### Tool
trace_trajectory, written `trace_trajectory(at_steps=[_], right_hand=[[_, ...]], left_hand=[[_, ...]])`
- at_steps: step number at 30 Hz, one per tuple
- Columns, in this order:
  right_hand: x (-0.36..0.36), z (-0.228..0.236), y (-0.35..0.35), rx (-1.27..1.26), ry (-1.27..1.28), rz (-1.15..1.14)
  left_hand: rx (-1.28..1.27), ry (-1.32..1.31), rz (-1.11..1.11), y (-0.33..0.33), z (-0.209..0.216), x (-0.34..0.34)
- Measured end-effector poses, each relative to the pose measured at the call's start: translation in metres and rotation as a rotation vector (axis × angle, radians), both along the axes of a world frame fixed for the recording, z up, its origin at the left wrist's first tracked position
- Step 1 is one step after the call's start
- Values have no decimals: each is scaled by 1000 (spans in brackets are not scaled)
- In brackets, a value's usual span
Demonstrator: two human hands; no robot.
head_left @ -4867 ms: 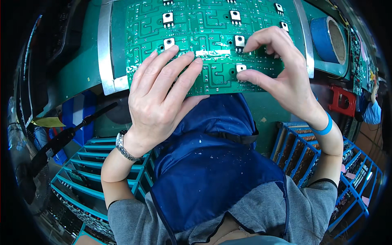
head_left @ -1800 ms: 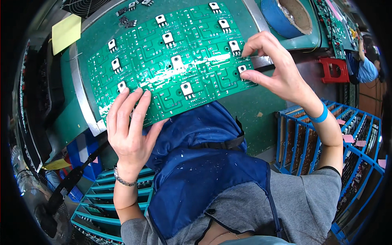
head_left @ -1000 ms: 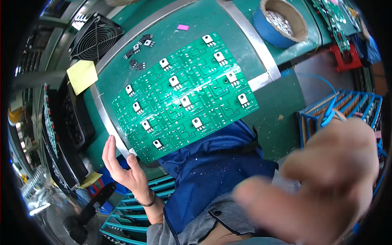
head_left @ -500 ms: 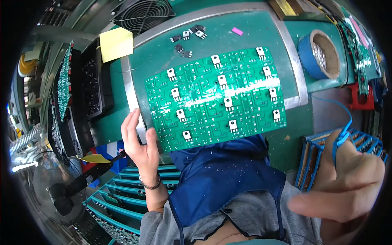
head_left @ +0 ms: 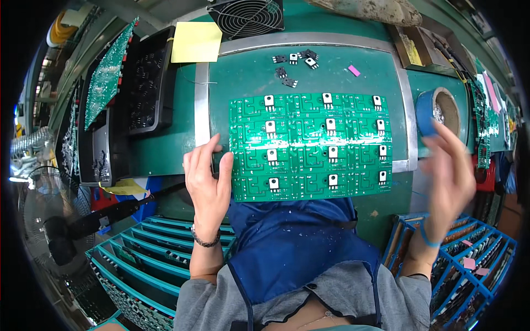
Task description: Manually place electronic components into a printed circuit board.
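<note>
A green circuit board panel (head_left: pixel 309 118) lies in front of me, carrying rows of black-and-silver transistors, each with a round hole. At its left edge is my left hand (head_left: pixel 207 179), fingers apart, the thumb close against the edge; nothing shows gripped in it. My right hand (head_left: pixel 450 176), with a blue band at the wrist, hovers right of the panel, smeared by motion. Its fingertips overlap the lower side of a blue-sided ring (head_left: pixel 425 113) with small shiny bits inside; whether they touch or hold anything cannot be seen.
Several loose transistors (head_left: pixel 293 58) and a pink slip (head_left: pixel 354 70) lie beyond the panel. A black fan (head_left: pixel 248 19) and yellow note (head_left: pixel 196 43) stand at the back. Black bins (head_left: pixel 165 105) are left. Slotted racks (head_left: pixel 160 243) flank my lap.
My right hand has moved from low at the right, close to the camera, up and inward to beside the ring. The view has shifted; my left hand stays at the panel's left edge.
</note>
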State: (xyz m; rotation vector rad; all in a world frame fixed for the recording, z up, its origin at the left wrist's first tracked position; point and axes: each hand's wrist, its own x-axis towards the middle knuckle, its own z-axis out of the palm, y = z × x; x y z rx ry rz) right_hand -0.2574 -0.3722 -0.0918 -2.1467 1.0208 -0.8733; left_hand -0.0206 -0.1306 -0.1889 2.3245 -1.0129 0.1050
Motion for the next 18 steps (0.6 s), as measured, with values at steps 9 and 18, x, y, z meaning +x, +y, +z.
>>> trace_trajectory(at_steps=[9, 18], right_hand=[[-11, -83, -44, 301, 149, 130], [-6, -81, -50, 364, 177, 199]], left_hand=[[-63, 172, -61, -17, 5, -3], [-187, 440, -96, -11, 9, 7]])
